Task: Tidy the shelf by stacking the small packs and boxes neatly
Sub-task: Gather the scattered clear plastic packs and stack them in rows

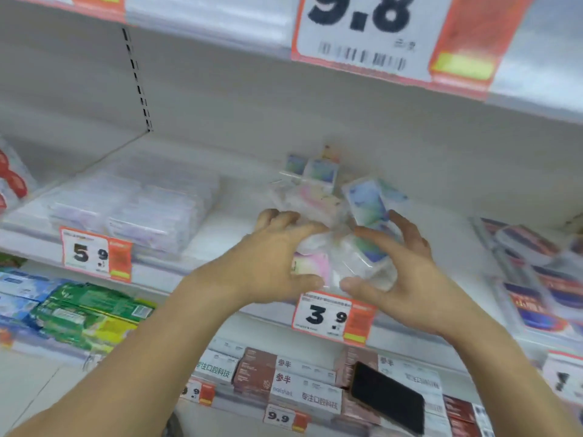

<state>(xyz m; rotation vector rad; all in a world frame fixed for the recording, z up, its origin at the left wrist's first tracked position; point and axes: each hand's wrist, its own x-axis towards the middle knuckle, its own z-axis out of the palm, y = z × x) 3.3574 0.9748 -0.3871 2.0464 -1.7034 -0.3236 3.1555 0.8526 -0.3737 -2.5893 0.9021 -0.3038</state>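
Several small clear-wrapped packs (340,263) with pastel pink, green and blue prints lie in a loose heap at the front of the white middle shelf (220,216). My left hand (271,263) grips the heap's left side, fingers curled over a pink pack. From the right, my right hand (403,272) holds the same heap, thumb underneath and fingers spread over a blue-green pack. More packs of the same kind (318,175) lie scattered behind, and one blue pack (369,200) is tilted up against them.
A neat stack of clear flat boxes (135,209) sits to the left on the same shelf. Dark red and blue packs (542,272) lie at the right. Price tags 5.9 (94,253) and 3.9 (331,316) hang on the edge. A black phone (388,395) rests on boxes below.
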